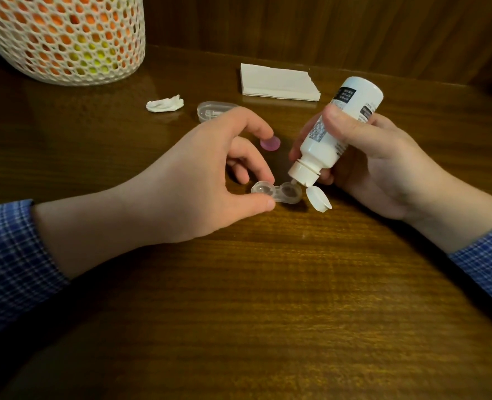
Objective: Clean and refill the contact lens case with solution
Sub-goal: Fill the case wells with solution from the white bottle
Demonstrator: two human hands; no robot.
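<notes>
Pinching the lens case (276, 193), left fingers (263, 168) curl; right fingers (305, 140) wrap the tilted bottle (337, 131).

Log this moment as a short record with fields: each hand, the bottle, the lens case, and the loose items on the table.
left hand: pinches the left well of the lens case, steadying it on the table
right hand: grip around the solution bottle
bottle: tilted nozzle-down over the case's right well, flip cap hanging open
case: both wells uncapped
pink cap: lying behind the case
far side: crumpled tissue, clear box, napkin stack, mesh basket
</notes>
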